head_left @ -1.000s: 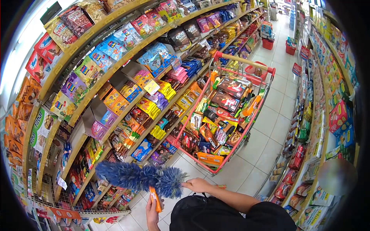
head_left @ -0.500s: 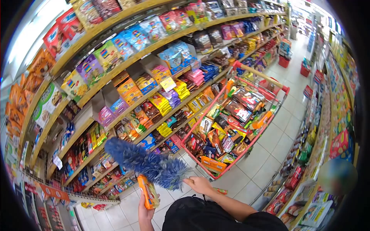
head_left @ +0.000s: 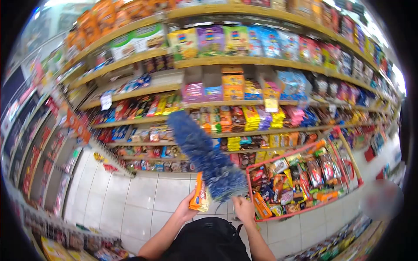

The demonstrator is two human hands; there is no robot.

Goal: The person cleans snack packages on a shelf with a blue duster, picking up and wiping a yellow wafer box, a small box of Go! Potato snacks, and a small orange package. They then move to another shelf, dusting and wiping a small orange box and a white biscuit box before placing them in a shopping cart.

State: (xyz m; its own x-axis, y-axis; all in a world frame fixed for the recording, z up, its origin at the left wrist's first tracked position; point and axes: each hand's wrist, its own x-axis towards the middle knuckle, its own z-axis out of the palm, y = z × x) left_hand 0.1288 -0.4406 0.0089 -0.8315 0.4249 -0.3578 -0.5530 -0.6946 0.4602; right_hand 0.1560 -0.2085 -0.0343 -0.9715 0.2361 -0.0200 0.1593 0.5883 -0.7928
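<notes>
My left hand [head_left: 186, 208] is closed around an orange and yellow snack packet [head_left: 200, 193], held upright low in front of my body. In my right hand [head_left: 244, 209] is the handle end of a fluffy blue duster [head_left: 204, 154]; its long head slants up and to the left, in front of the shelves. The duster's lower part hides the packet's right edge. Just right of my right hand stands a red-rimmed shopping cart [head_left: 300, 215], filled with many coloured snack packets [head_left: 300, 178].
Long shelves [head_left: 278, 61] of bagged and boxed sweets run across the front. A mesh-sided rack [head_left: 85, 139] stands at the left, with another shelf unit [head_left: 43, 156] beyond it. White floor tiles [head_left: 135, 191] show between. More stock [head_left: 344, 239] lies at lower right.
My view has swung left, so the shelves now face me and the cart sits further right and lower. Both hands keep hold of the packet and the duster, which now points more upright.
</notes>
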